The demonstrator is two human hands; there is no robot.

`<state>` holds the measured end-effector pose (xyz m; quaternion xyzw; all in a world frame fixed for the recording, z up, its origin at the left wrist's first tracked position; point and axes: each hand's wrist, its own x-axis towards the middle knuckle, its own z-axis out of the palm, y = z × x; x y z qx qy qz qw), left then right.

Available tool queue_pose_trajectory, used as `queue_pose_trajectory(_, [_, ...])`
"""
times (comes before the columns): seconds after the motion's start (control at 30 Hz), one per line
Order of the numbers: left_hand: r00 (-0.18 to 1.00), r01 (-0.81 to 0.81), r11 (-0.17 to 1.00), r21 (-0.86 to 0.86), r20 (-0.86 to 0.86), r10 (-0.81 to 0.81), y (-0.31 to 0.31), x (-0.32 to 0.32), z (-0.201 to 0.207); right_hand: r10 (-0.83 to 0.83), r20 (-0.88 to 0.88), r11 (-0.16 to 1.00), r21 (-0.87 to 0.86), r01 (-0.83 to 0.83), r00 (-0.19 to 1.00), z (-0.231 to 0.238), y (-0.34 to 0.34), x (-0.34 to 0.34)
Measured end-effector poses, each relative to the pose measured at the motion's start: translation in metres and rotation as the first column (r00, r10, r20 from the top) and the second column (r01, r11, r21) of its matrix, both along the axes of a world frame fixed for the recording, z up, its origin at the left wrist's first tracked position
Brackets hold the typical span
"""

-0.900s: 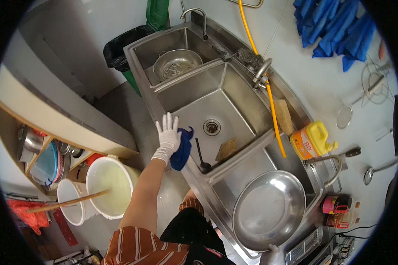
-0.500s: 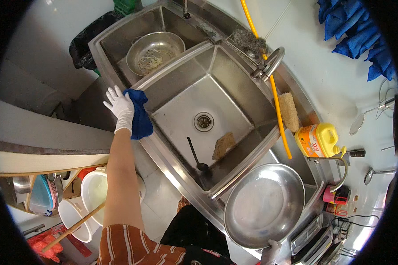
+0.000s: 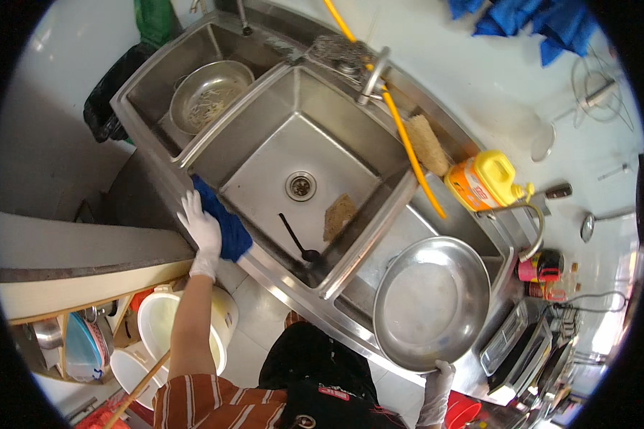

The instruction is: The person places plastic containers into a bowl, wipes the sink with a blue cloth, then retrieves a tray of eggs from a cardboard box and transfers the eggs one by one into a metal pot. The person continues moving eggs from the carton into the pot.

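Observation:
My left hand, in a white glove, holds a blue cloth against the near left rim of the steel sink. Its fingers are stretched out, and the thumb side is hidden by the cloth. At the lower right, my gloved right hand grips the near rim of a round steel basin. That basin is tilted over the right-hand sink section and its inside looks bare. A black ladle and a brown scouring pad lie on the middle sink's floor, apart from both hands.
A second steel basin with pale shreds sits in the left sink. A yellow hose crosses the sinks' far edge, near the faucet, a loofah-like scrubber and a yellow jug. White buckets stand at the lower left.
My left hand and the cloth have slid along the sink rim toward me. The basin in my right hand has shifted slightly right relative to the sink. The whole view has moved.

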<state>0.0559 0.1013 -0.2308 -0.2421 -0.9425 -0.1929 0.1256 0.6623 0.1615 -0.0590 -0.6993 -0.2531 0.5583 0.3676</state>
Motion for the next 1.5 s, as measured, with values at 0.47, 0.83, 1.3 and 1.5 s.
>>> queue_pose_trajectory(0.47, [0.325, 0.904, 0.397, 0.157, 0.351, -0.878, 0.039, 0.303, 0.045, -0.137, -0.032, 0.989, -0.055, 0.135, 0.99, -0.033, -0.026, 0.019])
queue_pose_trajectory(0.83, [0.223, 0.91, 0.28, 0.305, 0.209, -0.952, 0.198, 0.251, 0.078, -0.286, -0.079, 0.958, -0.044, 0.284, 0.955, -0.009, -0.053, 0.029])
queue_pose_trajectory(1.3, [0.097, -0.056, 0.715, 0.697, 0.717, -0.691, 0.13, 0.203, 0.107, -0.348, -0.03, 0.936, -0.07, 0.346, 0.937, -0.007, -0.041, 0.031])
queue_pose_trajectory(1.5, [-0.028, -0.422, 0.622, 0.66, 0.676, -0.736, 0.1, 0.182, 0.152, -0.3, 0.023, 0.953, -0.037, 0.301, 0.954, -0.003, -0.036, 0.034])
